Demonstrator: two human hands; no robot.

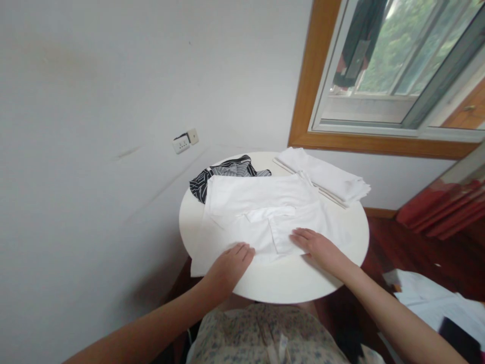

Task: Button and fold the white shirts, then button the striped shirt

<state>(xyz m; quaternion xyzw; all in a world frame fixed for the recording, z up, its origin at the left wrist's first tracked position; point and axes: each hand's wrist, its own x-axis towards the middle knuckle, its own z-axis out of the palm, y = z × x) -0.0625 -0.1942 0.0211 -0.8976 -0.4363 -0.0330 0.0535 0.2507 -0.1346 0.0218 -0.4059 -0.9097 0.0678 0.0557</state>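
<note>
A white shirt (242,194) lies spread and partly folded over on a round white table (288,288), with a collar-like band and a front seam near its middle. My left hand (235,260) rests palm down on the shirt's lower left part, fingers stretched out. On the lower right of the cloth, my right hand (309,243) lies flat, its fingers extended. Neither hand grips anything. Behind the shirt's left side is a bunched black-and-white patterned cloth (231,167), partly covered by it.
A folded white stack (322,174) of cloth or paper sits at the table's back right. Sockets (182,144) are on the wall to the left, and a wood-framed window (303,101) is at right. Papers (435,298) lie low at the right, near a red curtain (447,202).
</note>
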